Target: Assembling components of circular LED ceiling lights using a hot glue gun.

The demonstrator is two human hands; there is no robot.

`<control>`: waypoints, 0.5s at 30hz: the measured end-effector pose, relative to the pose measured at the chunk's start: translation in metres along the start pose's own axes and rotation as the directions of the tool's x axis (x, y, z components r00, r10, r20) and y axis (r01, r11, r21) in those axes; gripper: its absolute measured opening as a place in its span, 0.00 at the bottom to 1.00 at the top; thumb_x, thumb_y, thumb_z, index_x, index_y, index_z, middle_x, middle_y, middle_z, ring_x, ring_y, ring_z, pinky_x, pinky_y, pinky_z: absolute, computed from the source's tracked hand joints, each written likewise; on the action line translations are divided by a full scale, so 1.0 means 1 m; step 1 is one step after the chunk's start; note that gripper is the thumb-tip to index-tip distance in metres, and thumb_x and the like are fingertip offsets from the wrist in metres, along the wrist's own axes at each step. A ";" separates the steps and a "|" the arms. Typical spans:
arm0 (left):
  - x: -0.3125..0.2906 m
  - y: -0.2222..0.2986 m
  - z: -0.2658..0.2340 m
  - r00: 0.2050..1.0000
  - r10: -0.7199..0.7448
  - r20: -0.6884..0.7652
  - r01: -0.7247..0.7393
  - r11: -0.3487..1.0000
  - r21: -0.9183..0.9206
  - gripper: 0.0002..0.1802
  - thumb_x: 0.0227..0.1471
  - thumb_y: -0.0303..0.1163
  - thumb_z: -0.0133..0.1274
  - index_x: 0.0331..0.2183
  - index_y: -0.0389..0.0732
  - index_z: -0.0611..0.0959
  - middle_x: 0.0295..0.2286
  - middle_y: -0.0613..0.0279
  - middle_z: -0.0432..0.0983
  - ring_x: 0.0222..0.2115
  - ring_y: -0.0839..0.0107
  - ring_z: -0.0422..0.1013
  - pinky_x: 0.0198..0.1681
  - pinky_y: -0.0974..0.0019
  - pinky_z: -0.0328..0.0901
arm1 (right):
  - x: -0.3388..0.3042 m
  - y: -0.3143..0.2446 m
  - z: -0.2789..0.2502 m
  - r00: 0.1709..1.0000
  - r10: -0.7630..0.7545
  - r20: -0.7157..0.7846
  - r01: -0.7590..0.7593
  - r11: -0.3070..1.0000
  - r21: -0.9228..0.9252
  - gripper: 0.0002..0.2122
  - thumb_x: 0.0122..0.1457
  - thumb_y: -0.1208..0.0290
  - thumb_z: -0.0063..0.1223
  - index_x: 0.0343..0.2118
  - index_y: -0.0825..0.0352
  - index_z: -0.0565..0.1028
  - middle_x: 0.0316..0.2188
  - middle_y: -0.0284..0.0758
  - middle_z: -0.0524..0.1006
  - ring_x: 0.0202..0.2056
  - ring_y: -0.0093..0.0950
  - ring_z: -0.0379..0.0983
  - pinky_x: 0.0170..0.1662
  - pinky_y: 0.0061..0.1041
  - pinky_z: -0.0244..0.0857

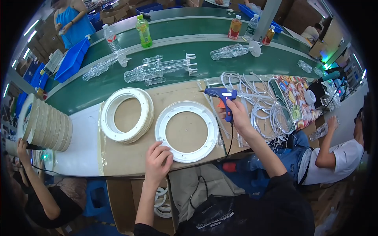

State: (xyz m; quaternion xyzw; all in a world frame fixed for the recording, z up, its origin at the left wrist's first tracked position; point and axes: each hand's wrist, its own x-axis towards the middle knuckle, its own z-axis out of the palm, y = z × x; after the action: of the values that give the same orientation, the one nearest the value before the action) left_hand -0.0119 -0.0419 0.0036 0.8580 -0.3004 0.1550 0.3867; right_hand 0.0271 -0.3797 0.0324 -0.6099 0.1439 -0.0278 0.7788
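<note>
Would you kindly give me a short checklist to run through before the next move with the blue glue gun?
1. Blue glue gun held in the right hand: ok.
2. Left hand at the white ring: ok, fingers at its lower-left rim.
3. Ring firmly gripped: cannot tell.
4. Nozzle clear of the ring: ok, beyond its far edge, pointing left.
5. Black cord clear of the ring: ok, hanging to its right.
6. Nozzle hot: cannot tell.

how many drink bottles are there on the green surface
5: clear bottle and green bottle, left of centre; orange bottle, second clear bottle and amber bottle, right of centre. More may be hidden.
</note>
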 end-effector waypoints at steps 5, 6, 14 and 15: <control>-0.006 -0.002 0.002 0.999 -0.010 -0.047 0.008 0.999 -0.048 0.02 0.43 0.23 0.58 0.25 0.38 0.83 0.30 0.60 0.79 0.42 0.54 0.72 0.47 0.56 0.67 | 0.020 0.003 0.001 0.999 0.031 0.014 -0.026 0.960 -0.279 0.16 0.67 0.62 0.47 0.42 0.73 0.75 0.27 0.34 0.79 0.30 0.21 0.74 0.34 0.20 0.67; -0.009 -0.004 0.003 0.998 0.003 -0.068 -0.007 0.998 -0.058 0.02 0.42 0.23 0.58 0.24 0.38 0.83 0.29 0.61 0.79 0.40 0.55 0.72 0.46 0.57 0.67 | 0.026 0.006 0.002 0.999 0.018 0.029 -0.009 0.964 -0.267 0.16 0.67 0.62 0.47 0.42 0.73 0.75 0.28 0.35 0.79 0.30 0.21 0.74 0.34 0.20 0.67; -0.006 -0.002 0.003 1.000 -0.013 -0.004 0.013 0.994 -0.106 0.06 0.37 0.25 0.61 0.24 0.38 0.82 0.27 0.61 0.79 0.37 0.57 0.72 0.44 0.57 0.67 | 0.055 0.003 0.001 0.990 -0.025 0.138 0.090 0.870 -0.486 0.18 0.64 0.59 0.52 0.33 0.74 0.79 0.21 0.35 0.80 0.22 0.21 0.74 0.27 0.24 0.67; -0.005 0.000 0.001 1.000 -0.004 0.018 0.006 0.995 -0.097 0.09 0.35 0.26 0.64 0.25 0.38 0.82 0.29 0.61 0.79 0.38 0.57 0.72 0.43 0.57 0.67 | 0.056 -0.002 -0.001 0.992 -0.028 0.120 0.083 0.869 -0.487 0.18 0.64 0.59 0.52 0.33 0.74 0.79 0.21 0.35 0.80 0.22 0.21 0.74 0.27 0.24 0.67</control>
State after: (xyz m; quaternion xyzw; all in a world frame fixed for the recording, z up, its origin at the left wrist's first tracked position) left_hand -0.0156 -0.0411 0.0007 0.8403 -0.3088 0.1317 0.4258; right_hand 0.0809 -0.3930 0.0231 -0.7921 0.0861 0.0205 0.6039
